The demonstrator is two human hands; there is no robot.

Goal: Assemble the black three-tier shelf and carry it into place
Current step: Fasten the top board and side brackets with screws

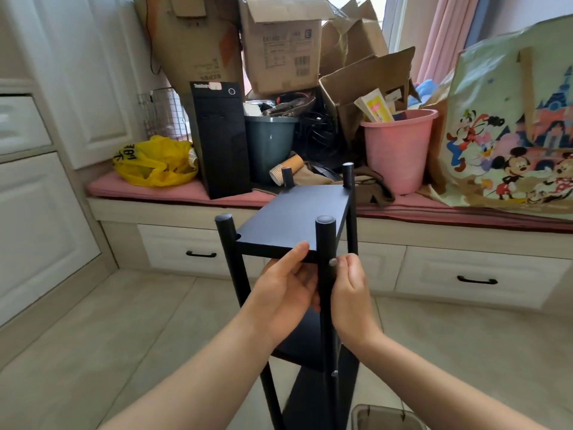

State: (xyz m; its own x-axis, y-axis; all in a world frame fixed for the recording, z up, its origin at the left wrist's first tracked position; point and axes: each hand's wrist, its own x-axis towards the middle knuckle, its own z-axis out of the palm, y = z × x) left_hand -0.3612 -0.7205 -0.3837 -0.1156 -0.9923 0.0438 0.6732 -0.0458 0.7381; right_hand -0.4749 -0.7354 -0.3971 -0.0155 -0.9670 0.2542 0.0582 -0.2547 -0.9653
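Shelf: the black three-tier shelf (307,342) stands upright on the tiled floor (124,336), in front of the window bench (465,212).
Left hand: my left hand (285,290) grips the top board (297,212) at its near edge, thumb above, fingers beneath.
Right hand: my right hand (350,287) pinches a small screw (333,262) against the near right post (325,240).

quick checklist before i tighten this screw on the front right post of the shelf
1. Grip on the screw: ok, right hand pinches its head at the front right post.
2. Steadying the top board: ok, left hand grips its front edge.
3. Seating of the front left post: not ok, the board's corner notch shows open beside it.
4. Presence of the lower screw in the same post: ok.
5. Tightness of either screw: cannot tell.
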